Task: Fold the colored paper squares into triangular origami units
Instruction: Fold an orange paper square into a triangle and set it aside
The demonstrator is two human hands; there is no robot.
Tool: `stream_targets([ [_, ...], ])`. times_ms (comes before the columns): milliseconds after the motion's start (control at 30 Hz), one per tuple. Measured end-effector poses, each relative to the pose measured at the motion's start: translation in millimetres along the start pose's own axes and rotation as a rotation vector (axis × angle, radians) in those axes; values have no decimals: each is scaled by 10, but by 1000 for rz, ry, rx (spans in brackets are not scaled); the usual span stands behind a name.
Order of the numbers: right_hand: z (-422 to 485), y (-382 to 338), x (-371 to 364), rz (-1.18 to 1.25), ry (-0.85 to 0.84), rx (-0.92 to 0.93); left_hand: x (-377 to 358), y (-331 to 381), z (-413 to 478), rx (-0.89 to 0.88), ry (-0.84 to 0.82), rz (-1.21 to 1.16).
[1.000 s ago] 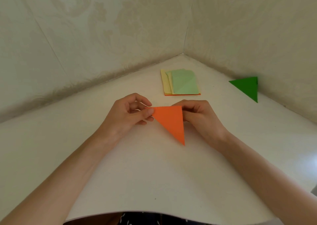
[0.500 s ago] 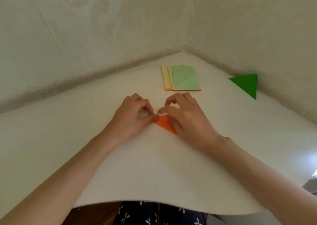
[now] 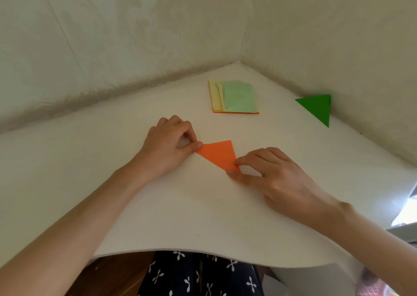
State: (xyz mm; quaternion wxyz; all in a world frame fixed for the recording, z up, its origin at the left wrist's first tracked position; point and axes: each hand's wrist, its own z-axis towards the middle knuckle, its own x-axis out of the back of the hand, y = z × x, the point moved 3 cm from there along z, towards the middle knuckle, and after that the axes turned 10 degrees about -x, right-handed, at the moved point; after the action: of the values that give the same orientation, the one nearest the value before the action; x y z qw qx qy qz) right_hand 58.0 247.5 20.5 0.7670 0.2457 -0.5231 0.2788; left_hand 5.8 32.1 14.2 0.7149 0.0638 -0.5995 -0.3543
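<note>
Though flat, crisp orange paper triangle (image 3: 217, 154)

the counter (image 3: 180, 210) is bare along its near edge and on the left. two walls (image 3: 126, 38) meet in a corner and close the far side. near them lie a paper stack (image 3: 239, 98) and a green triangle (image 3: 317, 107), well apart.

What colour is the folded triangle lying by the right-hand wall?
Dark green. The folded triangle shows plainly in the head view, the only view given.
</note>
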Motion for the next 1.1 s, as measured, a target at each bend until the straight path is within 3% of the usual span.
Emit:
stream_targets([
  [133,-70,25,77,120,37,-31,-1,-9,-7,-12,22,-3],
  [233,42,59,95,298,75,-159,0,-8,-13,-14,31,8],
  [300,161,5,29,288,65,-205,-1,12,-18,-25,43,66],
  [400,188,-47,-114,211,46,-187,42,121,-110,-237,76,239],
  [467,164,-16,-146,191,50,-177,16,214,-248,-438,-19,350],
  [533,164,-8,-146,167,61,-165,-10,225,-358,-510,-107,409],
  [767,177,-36,-136,167,87,-166,328,-39,-505,-338,-7,506],
  [933,319,-73,-52,244,94,-205,191,47,-526,-441,-82,491],
  [1100,615,-220,-170,68,33,-223,178,-11,-497,-436,-80,445],
])
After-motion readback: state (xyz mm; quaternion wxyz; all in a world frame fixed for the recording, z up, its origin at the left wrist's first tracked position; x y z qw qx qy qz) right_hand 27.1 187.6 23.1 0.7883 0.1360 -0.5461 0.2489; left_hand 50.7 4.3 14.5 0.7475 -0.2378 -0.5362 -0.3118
